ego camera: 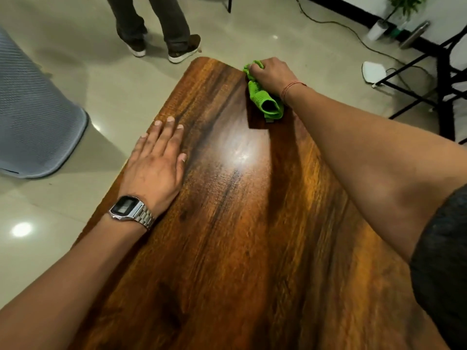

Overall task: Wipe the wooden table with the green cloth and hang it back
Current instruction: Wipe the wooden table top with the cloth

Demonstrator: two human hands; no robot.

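Note:
The wooden table (227, 223) stretches away from me, dark brown with a glossy glare patch in its middle. My right hand (270, 74) reaches to the far right corner and grips the bunched green cloth (265, 99), which lies on the tabletop under and behind the hand. My left hand (156, 157), with a silver watch on its wrist, rests flat on the table's left edge with its fingers straight.
A person's legs and shoes (156, 34) stand on the tiled floor just beyond the table's far end. A grey mesh chair back (35, 117) is at the left. A black metal frame (442, 79), cables and a potted plant (401, 11) are at the right.

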